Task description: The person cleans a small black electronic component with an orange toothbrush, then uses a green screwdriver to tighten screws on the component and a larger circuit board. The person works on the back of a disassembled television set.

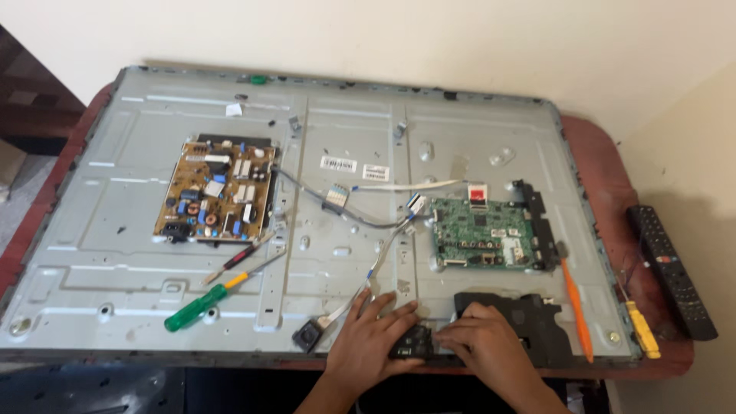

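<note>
Left hand: my left hand [370, 335] lies at the near edge of the panel, fingers [383, 300] spread fairly wide, palm down, its thumb side against a small black module [412, 343].
Right hand: my right hand [481, 343] sits just beside the left, fingers curled narrow and pressing on the same module from the right; I cannot tell whether they truly pinch it.
Black module: low and boxy, between both hands, at the near rim of the metal back panel [138, 253], just left of a larger black plastic block [529, 316].
Green board: the main circuit board [481, 232] sits beyond my right hand, with a flat white ribbon cable [406, 185] running off to its upper left.
Power board: a tan circuit board [216, 189] sits well apart on the left half of the panel.
Wiring: a grey wire bundle [373, 268] runs from the green board down towards my left hand.
Tools left: a green-handled screwdriver [205, 300] and a thinner red-and-black one [234, 259] lie on the panel, crossing near each other.
Square part: a small black square piece [307, 334] lies just left of my left wrist.
Tools right: an orange pry tool [576, 303] lies on the panel's right edge; a yellow-handled screwdriver [640, 328] and a black remote control [672, 270] lie on the reddish bench [606, 165].
</note>
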